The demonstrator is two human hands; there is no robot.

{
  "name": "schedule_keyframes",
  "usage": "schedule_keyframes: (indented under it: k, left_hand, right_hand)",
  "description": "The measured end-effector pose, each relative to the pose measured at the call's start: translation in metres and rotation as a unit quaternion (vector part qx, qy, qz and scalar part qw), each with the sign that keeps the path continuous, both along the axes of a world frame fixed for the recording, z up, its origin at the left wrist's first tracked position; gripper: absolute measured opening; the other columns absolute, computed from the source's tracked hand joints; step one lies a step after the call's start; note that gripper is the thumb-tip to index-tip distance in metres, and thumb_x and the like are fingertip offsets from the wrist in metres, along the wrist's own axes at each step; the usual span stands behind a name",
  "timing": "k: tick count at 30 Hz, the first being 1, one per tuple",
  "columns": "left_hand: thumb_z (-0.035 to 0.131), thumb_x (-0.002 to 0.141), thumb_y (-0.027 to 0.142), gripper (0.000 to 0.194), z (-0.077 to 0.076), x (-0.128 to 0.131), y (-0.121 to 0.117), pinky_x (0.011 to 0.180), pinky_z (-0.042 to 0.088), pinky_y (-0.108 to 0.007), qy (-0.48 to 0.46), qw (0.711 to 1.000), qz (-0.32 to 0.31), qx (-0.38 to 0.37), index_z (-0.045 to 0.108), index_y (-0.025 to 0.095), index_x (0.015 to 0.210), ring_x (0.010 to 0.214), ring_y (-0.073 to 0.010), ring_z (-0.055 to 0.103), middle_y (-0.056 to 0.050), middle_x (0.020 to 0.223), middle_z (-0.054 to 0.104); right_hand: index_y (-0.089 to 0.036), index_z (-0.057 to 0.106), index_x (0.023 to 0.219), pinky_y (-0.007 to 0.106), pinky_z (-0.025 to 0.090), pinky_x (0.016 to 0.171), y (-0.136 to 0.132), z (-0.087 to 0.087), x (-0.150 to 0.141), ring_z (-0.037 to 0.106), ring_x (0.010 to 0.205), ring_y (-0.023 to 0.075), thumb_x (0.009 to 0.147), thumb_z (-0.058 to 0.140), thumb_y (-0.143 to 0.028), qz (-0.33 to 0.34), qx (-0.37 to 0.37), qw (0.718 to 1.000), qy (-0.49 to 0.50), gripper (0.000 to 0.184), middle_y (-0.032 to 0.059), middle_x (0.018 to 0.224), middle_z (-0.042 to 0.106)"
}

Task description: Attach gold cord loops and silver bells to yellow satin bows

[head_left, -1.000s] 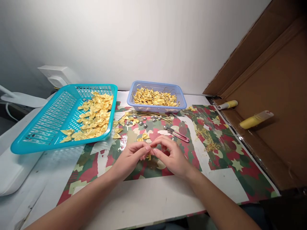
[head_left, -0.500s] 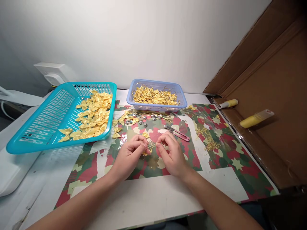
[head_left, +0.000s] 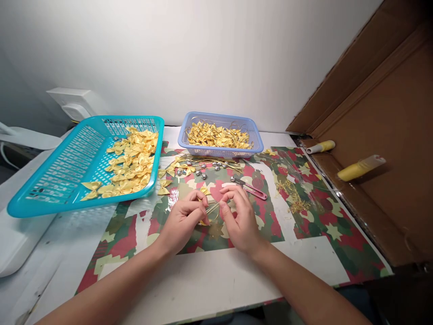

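Note:
Thin gold cord (head_left: 213, 209) stretches between my two hands above the patterned sheet. My left hand (head_left: 184, 221) is closed, pinching the cord between thumb and fingers. The other end is pinched by my right hand (head_left: 239, 219), its fingers bent over the thumb. A yellow ribbon bow (head_left: 204, 191) shows just beyond my left fingertips, and another bit of yellow ribbon is partly hidden under them. Beyond my right hand lies a pair of pink-handled thread snips (head_left: 250, 188). Several small silver bells (head_left: 204, 176) and gold cords (head_left: 233, 166) are scattered farther back.
A teal basket (head_left: 67, 208) holding yellow bows stands at left. A lilac basket (head_left: 219, 150) at the back holds bows with gold cords. Gold cord scraps (head_left: 297, 203) lie right, near a cardboard wall (head_left: 389, 113) with two yellow-wrapped tubes (head_left: 361, 168).
Both hands keep their pinch on the cord. The cord's loop between them has shifted slightly, hanging lower near my right thumb. The baskets and bells stay put.

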State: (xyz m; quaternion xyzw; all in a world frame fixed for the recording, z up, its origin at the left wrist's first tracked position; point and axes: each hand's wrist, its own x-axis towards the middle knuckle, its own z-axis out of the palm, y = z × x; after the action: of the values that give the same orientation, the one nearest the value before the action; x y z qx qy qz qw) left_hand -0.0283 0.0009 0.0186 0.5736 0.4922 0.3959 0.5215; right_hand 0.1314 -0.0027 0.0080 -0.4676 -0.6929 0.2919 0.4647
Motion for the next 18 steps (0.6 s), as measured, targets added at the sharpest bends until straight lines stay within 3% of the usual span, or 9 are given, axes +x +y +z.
schedule_keyframes:
  k: [3, 9, 18]
  left_hand:
    - [0.049, 0.074, 0.023, 0.033, -0.0015, -0.0007, -0.0001, 0.061, 0.038, -0.026, 0.001, 1.000, -0.005, 0.007, 0.061, 0.018, 0.045, 0.077, -0.0171, 0.048, -0.005, 0.084, 0.050]
    - [0.048, 0.074, 0.025, 0.034, 0.0013, -0.0008, -0.0014, 0.054, 0.036, -0.025, -0.014, 1.000, -0.011, -0.011, 0.058, 0.017, 0.042, 0.077, -0.0181, 0.048, -0.006, 0.084, 0.049]
    - [0.048, 0.068, 0.025, 0.032, 0.0023, -0.0012, 0.0004, 0.053, 0.038, -0.024, -0.039, 0.998, -0.031, -0.037, 0.056, 0.018, 0.038, 0.074, -0.0180, 0.047, -0.006, 0.083, 0.050]
  right_hand:
    - [-0.023, 0.048, 0.084, 0.040, 0.043, 0.090, -0.0003, 0.0002, -0.0005, 0.055, 0.103, 0.0214, 0.090, 0.045, -0.016, 0.011, -0.003, 1.000, 0.016, 0.010, 0.0066, 0.101, 0.060]
    - [-0.023, 0.046, 0.084, 0.031, 0.046, 0.071, -0.0024, -0.0022, -0.0006, 0.058, 0.089, 0.0179, 0.092, 0.044, -0.020, 0.032, -0.072, 0.995, 0.060, 0.009, 0.0048, 0.094, 0.061]
    - [-0.023, 0.045, 0.085, 0.032, 0.046, 0.076, -0.0051, -0.0051, -0.0044, 0.058, 0.087, 0.0163, 0.092, 0.044, -0.020, 0.040, -0.055, 0.991, 0.113, 0.008, 0.0040, 0.091, 0.059]
